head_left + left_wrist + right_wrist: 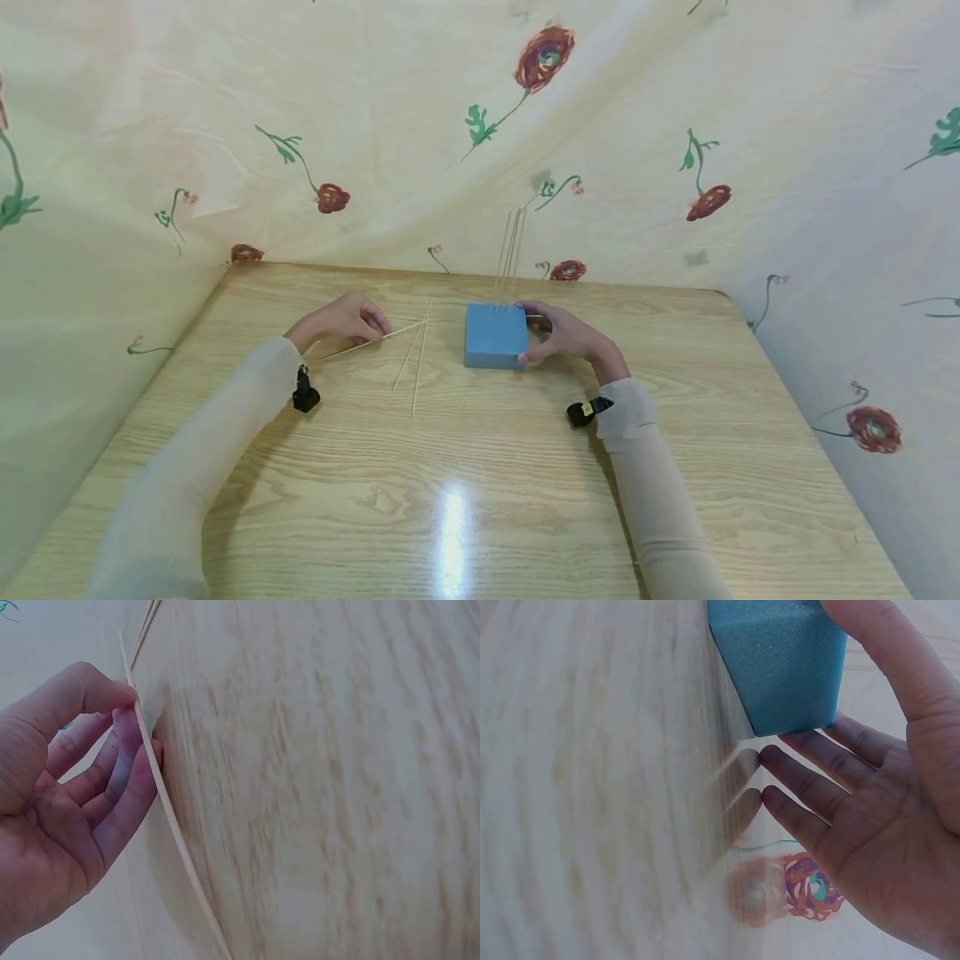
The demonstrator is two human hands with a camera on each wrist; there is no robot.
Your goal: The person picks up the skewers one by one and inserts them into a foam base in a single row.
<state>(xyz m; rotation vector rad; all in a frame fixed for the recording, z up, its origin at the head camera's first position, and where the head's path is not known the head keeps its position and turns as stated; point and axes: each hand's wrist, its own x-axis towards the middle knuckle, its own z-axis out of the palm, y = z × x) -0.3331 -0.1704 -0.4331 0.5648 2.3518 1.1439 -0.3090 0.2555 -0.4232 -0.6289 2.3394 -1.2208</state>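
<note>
On the table, left of the middle, my left hand [348, 318] pinches a thin wooden stick [405, 328] between thumb and fingers. In the left wrist view this stick [178, 838] slants down past the fingertips, close over the wood. My right hand [566, 333] holds a blue foam block [495, 335] by its right side, thumb at the near corner and fingers around the far one. Several thin sticks [512, 250] stand upright along the block's far edge. The right wrist view shows the block [784, 671] on the tabletop, two fingers spread below it.
A few loose sticks [419, 367] lie between the left hand and the block, their far ends meeting near the held stick's tip. The wood-grain table [525, 500] ends at a flower-patterned cloth [420, 125] hung at the back and sides.
</note>
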